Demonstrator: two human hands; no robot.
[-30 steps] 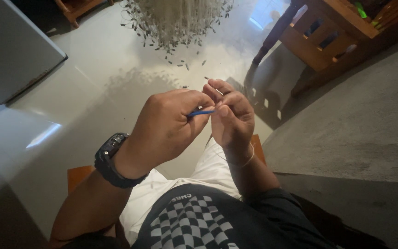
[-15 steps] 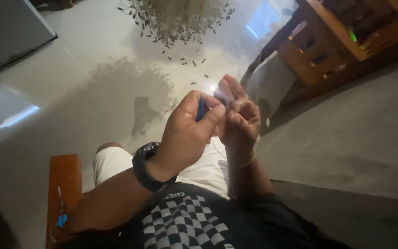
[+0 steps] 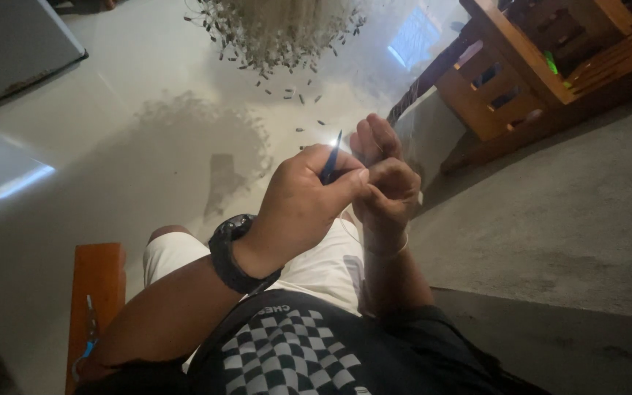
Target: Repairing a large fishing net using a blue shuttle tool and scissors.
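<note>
My left hand is closed around a thin blue tool, whose tip sticks up past the thumb and forefinger. A black watch sits on that wrist. My right hand is curled right against the left one, fingers pinched together on something too small to make out. Both hands hover above my lap, over white shorts and a black-and-white checkered shirt.
A heap of pale grain-like bits with dark seeds lies on the glossy floor ahead. A wooden furniture piece stands at the upper right beside a grey carpet. An orange wooden stool edge is at lower left.
The view has shifted and the hands sit a little lower right in it. The blue tool has turned from lying sideways between the hands to pointing upward.
</note>
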